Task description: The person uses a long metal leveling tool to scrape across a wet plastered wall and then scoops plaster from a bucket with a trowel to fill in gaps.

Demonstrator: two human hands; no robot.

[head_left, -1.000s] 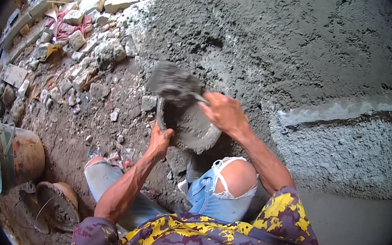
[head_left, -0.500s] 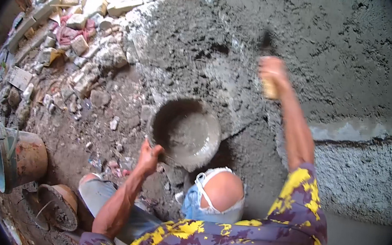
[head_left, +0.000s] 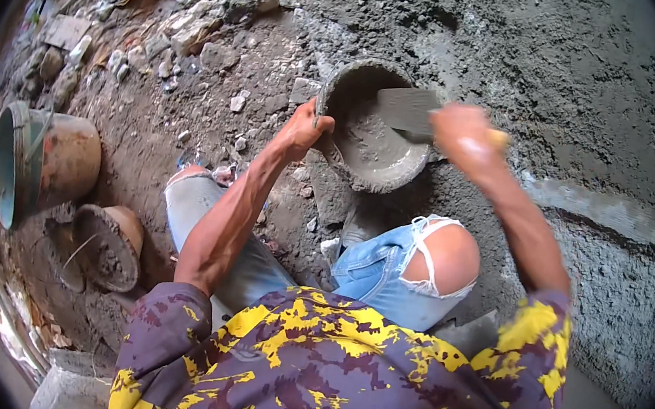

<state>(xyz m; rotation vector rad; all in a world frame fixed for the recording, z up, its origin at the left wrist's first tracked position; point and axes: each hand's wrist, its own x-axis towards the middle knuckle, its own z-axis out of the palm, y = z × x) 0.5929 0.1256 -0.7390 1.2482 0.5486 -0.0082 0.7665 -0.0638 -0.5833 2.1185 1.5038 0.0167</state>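
My left hand grips the left rim of a round, mortar-caked bowl, thumb over the edge. Wet grey mortar lies in the bottom of the bowl. My right hand, slightly blurred, is closed round the yellowish handle of a trowel. The trowel's flat grey blade reaches over the bowl's right rim, above the mortar; whether it touches the mortar I cannot tell. Behind and to the right of the bowl is a rough mortar-covered surface.
A bucket lies on its side at the left. Below it sits a smaller mortar-smeared bucket. Broken stones and rubble cover the far left ground. My bent knee is close below the bowl.
My right hand has brought the trowel back from the mortared surface to the bowl. The view has shifted, and my left hand still holds the bowl's rim.
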